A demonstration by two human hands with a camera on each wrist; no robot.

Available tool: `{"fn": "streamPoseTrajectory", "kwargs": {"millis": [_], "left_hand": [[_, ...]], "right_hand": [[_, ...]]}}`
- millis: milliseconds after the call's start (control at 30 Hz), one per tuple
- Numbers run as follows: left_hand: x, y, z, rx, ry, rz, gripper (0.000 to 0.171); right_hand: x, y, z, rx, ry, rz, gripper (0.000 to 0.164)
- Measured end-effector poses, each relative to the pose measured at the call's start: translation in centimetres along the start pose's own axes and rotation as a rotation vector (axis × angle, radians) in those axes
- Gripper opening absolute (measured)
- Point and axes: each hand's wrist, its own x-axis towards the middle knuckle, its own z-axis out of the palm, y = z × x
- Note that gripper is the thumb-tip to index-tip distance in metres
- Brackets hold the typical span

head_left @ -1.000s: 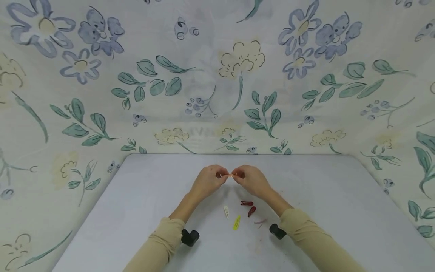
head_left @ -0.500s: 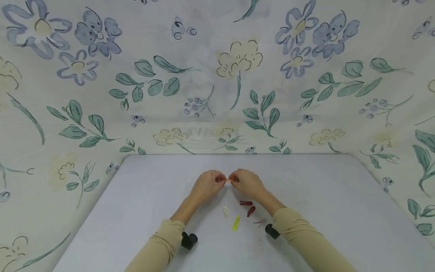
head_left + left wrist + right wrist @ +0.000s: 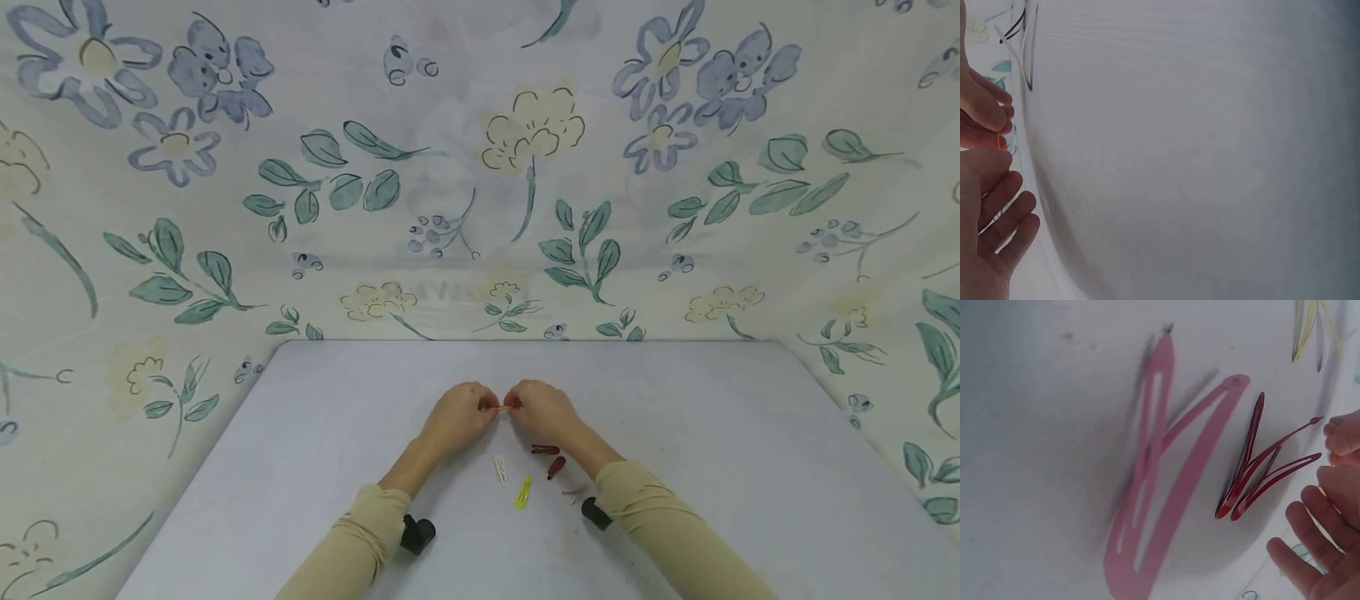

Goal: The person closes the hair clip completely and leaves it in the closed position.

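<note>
Between the fingertips of both hands is a small thin orange hair clip (image 3: 503, 407), mostly covered by the fingers. The left hand (image 3: 461, 417) pinches one end with thumb and forefinger; the right hand (image 3: 543, 412) pinches the other. In the left wrist view a thin orange edge of the clip (image 3: 999, 141) shows between the fingertips. Nearer the person lie a white snap clip (image 3: 500, 469), a yellow snap clip (image 3: 522, 492) and two dark red snap clips (image 3: 555, 467). A pink snap clip (image 3: 1191, 469) lies large and spread open in the right wrist view.
The white table (image 3: 337, 417) reaches back to a wall of floral cloth (image 3: 450, 208). Black wrist devices (image 3: 417, 533) sit by the beige sleeves (image 3: 356, 533), low over the table on either side of the loose clips.
Both hands have come down and toward the person, closer to the loose clips, with the orange hair clip still pinched between them. The clips on the table have stayed put.
</note>
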Motion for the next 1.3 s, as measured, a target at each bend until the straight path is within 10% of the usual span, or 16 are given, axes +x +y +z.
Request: {"fn": "streamPoseTrajectory", "kwargs": {"millis": [667,1300], "left_hand": [[0.5,0.2,0.4,0.06,-0.1,-0.03,0.003],[0.1,-0.3,1.0,0.098,-0.06,0.02,0.004]], "right_hand": [[0.1,-0.2,0.4,-0.03,-0.028,-0.002,0.009],[-0.1,0.2,0.7,0.014,-0.034,0.032,0.012]]}}
